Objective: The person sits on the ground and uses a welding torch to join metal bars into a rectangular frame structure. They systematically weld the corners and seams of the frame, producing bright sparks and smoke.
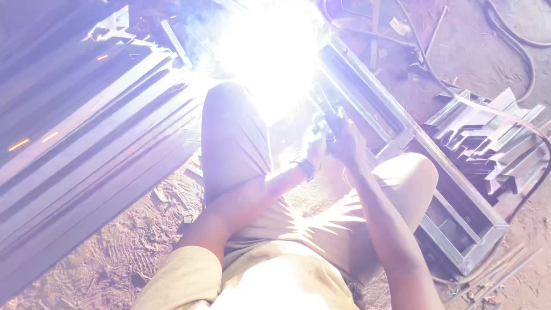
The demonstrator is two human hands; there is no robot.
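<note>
Gripping 1 dark welding holder (328, 117) together, both hands (333, 140) close just below the arc glare (270, 46).

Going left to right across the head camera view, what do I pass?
Stack of long metal bars → bright welding flare → both hands together on a dark tool → rectangular metal frame → pile of angle-iron offcuts.

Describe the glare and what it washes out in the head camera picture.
Head view: a white-blue welding flare blows out the top centre, hiding the joint and bleaching the shirt; both hands, left hand and right hand, read as backlit shapes gripping a dark tool; the stacked steel bars carry a violet cast.
</note>
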